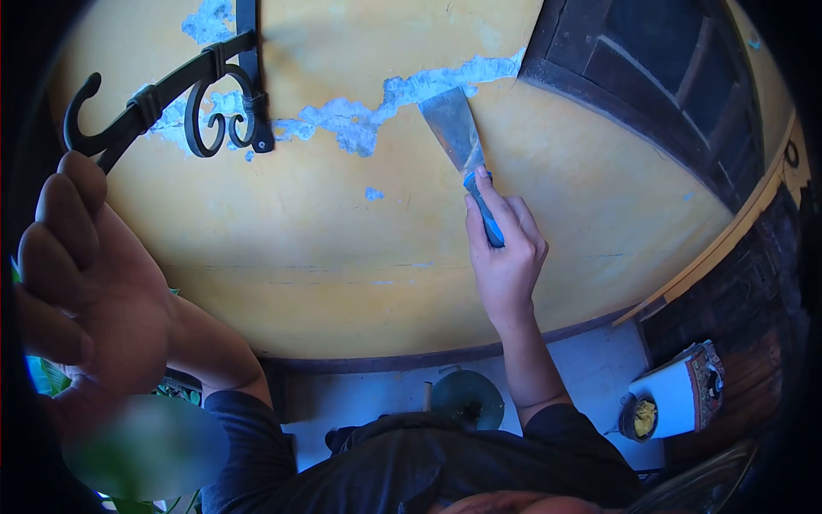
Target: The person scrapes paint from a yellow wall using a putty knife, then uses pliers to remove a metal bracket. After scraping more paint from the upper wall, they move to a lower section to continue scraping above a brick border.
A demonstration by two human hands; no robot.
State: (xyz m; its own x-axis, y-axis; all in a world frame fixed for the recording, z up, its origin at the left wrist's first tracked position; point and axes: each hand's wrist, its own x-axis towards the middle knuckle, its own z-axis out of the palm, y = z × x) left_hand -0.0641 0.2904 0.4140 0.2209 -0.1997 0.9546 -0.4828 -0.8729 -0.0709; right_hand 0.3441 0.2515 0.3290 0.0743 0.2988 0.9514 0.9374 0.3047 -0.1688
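Right hand (505, 257): grip clamped on putty knife (456, 133), blue handle | blade on grey patched crack (402, 90), yellow wall (342, 248), right of centre | left hand (94, 291): near left, beside iron bracket (171, 94), fingers curled, grip state cannot be told

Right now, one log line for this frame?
right hand: grips putty knife, blade on filled crack, yellow wall | left hand: curled beside iron bracket, contact unclear

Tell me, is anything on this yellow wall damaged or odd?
Yes. A jagged strip of paint is missing from the yellow wall, showing blue-grey, from the iron bracket to the dark frame. A small chip lies below. The right hand holds a putty knife against the strip.
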